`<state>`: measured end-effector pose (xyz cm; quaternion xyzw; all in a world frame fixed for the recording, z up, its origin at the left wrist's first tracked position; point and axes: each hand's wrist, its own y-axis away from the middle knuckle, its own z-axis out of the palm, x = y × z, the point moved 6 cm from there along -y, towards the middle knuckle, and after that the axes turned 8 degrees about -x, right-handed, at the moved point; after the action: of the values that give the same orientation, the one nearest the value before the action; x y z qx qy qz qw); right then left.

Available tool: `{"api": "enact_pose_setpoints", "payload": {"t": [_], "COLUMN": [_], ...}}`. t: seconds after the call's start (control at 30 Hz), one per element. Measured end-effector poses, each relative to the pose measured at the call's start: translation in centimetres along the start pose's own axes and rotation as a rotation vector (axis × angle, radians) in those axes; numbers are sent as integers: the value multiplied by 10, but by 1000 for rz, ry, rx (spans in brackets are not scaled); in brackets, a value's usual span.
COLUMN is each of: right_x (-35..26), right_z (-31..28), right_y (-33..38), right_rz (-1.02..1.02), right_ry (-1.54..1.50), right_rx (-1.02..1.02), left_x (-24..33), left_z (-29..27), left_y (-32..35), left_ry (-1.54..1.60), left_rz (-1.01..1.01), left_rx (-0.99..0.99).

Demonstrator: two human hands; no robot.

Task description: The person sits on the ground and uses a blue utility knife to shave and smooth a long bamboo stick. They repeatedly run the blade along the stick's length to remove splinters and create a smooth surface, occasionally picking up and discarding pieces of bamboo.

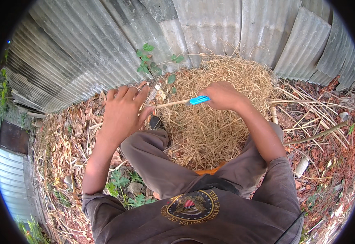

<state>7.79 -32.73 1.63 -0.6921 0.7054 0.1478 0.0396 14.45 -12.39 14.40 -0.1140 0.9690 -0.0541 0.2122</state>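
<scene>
My right hand [223,95] is closed around a bright blue utility knife [199,100], its grey front end pointing left against a thin pale stick [173,104]. The stick slants between my hands, just above the straw. My left hand [122,112] is at the stick's left end, with the thumb against it and the other fingers bent over, slightly apart. The palm side of the left hand is hidden, as is the part of the stick under it.
A heap of dry straw [210,138] lies between my legs, with an orange edge [210,170] beneath me. Corrugated metal sheets [212,26] wall off the far side. Long thin sticks [307,112] lie at the right, and dry leaves [69,130] at the left.
</scene>
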Motion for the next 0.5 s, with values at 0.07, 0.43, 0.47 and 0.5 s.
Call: {"api": "enact_pose_setpoints", "payload": {"t": [0.07, 0.43, 0.47, 0.5], "right_x": [0, 9, 7, 3], "right_z": [-1, -20, -20, -21], "right_y": [5, 29, 30, 30], "right_rz": [-21, -9, -25, -46], "right_ry": [-15, -288, -326, -366], "right_rx": [18, 523, 567, 610], "left_x": [-1, 83, 89, 95], "left_z": [43, 146, 145, 143], "left_y": [17, 46, 42, 39], "left_ry": [256, 1896, 1959, 2018], "left_rz": [55, -386, -405, -427], "left_rx": [-102, -332, -292, -248]}}
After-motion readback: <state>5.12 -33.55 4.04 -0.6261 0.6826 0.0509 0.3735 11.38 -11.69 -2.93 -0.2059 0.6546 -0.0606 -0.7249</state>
